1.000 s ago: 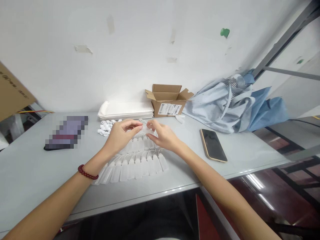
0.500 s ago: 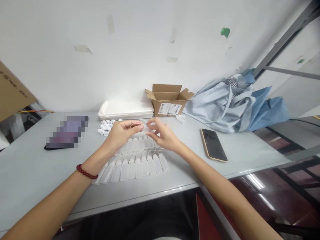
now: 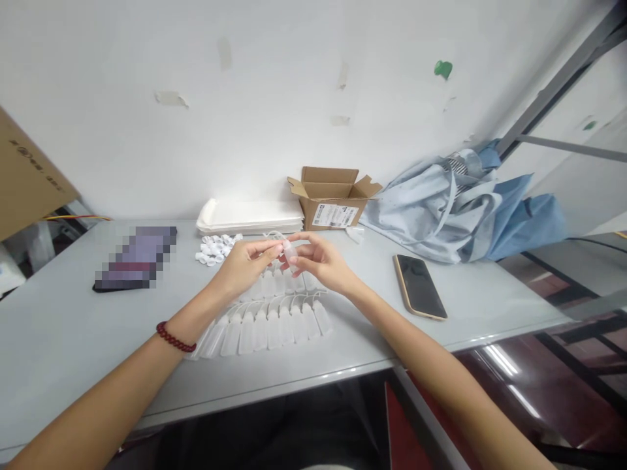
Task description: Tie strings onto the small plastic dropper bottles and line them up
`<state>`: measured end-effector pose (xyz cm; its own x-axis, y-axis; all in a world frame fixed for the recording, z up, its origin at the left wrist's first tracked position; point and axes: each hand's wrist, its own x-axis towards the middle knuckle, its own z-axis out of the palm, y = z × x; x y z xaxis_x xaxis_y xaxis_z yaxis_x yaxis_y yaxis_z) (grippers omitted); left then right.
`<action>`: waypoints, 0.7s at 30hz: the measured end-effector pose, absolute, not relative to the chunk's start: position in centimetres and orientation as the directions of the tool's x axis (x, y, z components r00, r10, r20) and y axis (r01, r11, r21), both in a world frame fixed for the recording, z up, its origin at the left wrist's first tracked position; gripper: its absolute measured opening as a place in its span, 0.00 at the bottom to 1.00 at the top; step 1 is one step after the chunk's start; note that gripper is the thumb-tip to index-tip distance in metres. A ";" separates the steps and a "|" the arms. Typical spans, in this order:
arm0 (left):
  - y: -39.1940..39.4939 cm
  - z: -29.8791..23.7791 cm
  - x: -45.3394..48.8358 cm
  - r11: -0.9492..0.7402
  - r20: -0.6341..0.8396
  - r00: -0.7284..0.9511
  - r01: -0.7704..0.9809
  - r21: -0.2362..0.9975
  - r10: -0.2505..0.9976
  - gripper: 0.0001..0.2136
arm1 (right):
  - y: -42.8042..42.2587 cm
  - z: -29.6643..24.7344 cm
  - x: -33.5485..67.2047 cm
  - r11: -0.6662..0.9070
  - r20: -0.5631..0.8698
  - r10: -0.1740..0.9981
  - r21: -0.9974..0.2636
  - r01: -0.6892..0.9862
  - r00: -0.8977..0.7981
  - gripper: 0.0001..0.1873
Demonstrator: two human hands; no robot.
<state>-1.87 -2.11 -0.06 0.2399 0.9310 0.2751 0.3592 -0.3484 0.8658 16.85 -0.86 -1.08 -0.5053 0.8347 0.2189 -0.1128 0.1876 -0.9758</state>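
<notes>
My left hand [image 3: 242, 266] and my right hand [image 3: 321, 261] meet above the grey table [image 3: 59, 333], fingers pinched together on one small clear plastic bottle [image 3: 290, 254] held between them. Just below and nearer to me, several more small clear bottles [image 3: 267, 323] lie side by side in rows on the table. A heap of small white caps [image 3: 215, 248] lies just left of my left hand. A dark red bead bracelet [image 3: 174, 338] is on my left wrist.
A stack of white sheets [image 3: 249, 217] and an open cardboard box [image 3: 333, 199] stand by the wall. A phone [image 3: 420, 294] lies face up at right, near a blue cloth bag [image 3: 460, 202]. A blurred dark object [image 3: 134, 258] sits at left.
Both hands shifted slightly. The small bottle now shows upright between the fingertips of both hands; earlier it was mostly hidden in the pinch. The view moved a little.
</notes>
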 end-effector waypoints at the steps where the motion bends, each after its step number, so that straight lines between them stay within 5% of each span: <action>1: -2.2 0.0 -1.8 -0.381 0.312 0.228 0.398 0.834 0.922 0.12 | -0.8 -0.9 16.9 0.141 0.191 0.837 -0.981 -0.137 -0.512 0.18; 7: -3.2 0.2 -1.0 -0.647 0.718 0.188 0.621 0.442 0.670 0.07 | -0.4 -0.2 17.6 -0.099 0.078 0.804 -0.960 -0.261 -0.589 0.18; 11: -3.2 0.1 -0.9 -0.755 0.739 0.375 0.598 0.269 0.561 0.16 | -0.2 -0.4 17.8 -0.151 0.085 0.788 -0.933 -0.325 -0.610 0.18; 17: -3.3 0.0 -0.8 -0.768 0.741 0.400 0.594 0.238 0.539 0.18 | -0.1 -0.1 18.2 -0.119 0.104 0.733 -0.953 -0.277 -0.673 0.18; 21: -3.9 0.0 -0.2 -0.769 0.703 0.423 0.575 0.280 0.572 0.17 | 0.0 1.8 20.1 0.119 0.058 0.709 -0.992 0.038 -0.703 0.13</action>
